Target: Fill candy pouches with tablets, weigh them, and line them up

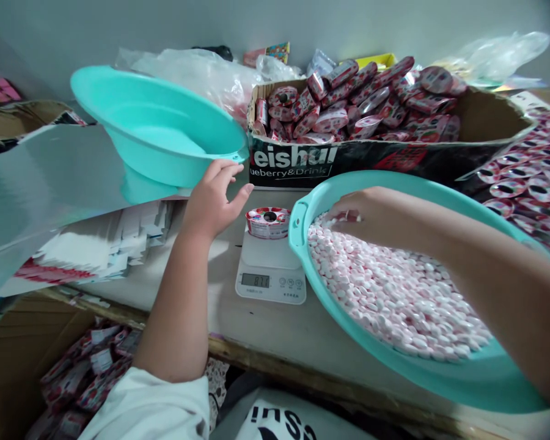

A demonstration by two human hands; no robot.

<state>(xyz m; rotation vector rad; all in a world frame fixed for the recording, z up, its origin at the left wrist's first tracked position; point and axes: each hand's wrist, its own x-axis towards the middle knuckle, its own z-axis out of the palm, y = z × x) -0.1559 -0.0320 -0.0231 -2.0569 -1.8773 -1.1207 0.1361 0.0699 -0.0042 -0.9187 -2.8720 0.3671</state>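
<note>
My left hand (217,198) is open, its fingers extended beside the near rim of a tilted turquoise basin (174,168). Over the left side of a second turquoise basin (376,360), my right hand (360,211) curls its fingers among small pale pink and white candies (394,299); some candies show at the fingertips, the rest of the grip is hidden. Between the hands, a red and white oval pack (269,223) with a dark round spot on top sits on a white digital scale (271,260). Its display appears to read 87.1.
Behind stands a black cardboard box (297,165) heaped with similar packs (330,119). More packs lie in rows (531,177) at the right and in a low carton (91,366) at lower left. Flat white cards (96,238) and clear plastic bags (192,73) are on the left.
</note>
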